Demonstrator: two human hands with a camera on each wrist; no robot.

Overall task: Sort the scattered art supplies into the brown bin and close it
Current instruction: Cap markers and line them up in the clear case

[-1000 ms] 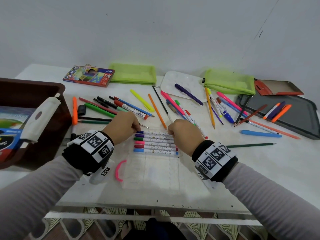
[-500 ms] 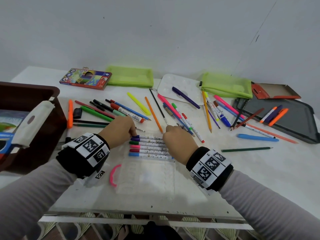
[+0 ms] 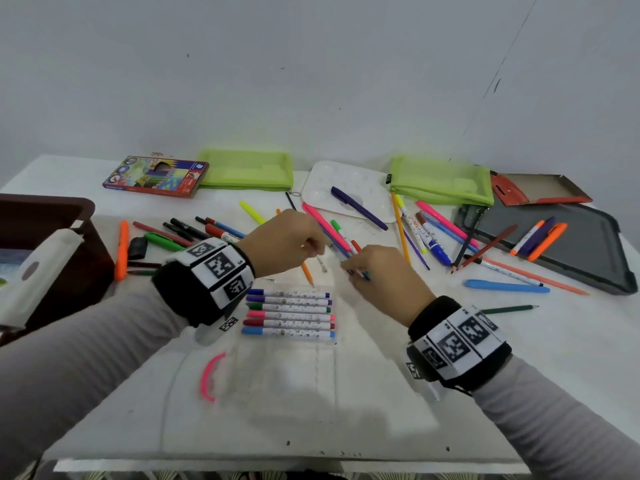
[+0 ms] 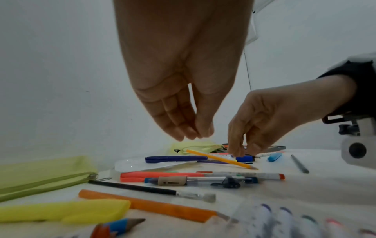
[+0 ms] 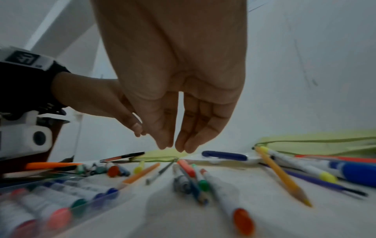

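Both the left hand [image 3: 282, 239] and the right hand [image 3: 377, 275] hover over loose pens [image 3: 341, 242] on the table [image 3: 346, 393], fingers relaxed, holding nothing.

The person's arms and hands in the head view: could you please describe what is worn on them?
Both arms wear light grey long sleeves. Each wrist carries a black band wrapped with white panels printed with black square code markers, on the left wrist and the right wrist. A white camera housing hangs beneath each band. The left hand and right hand are bare.
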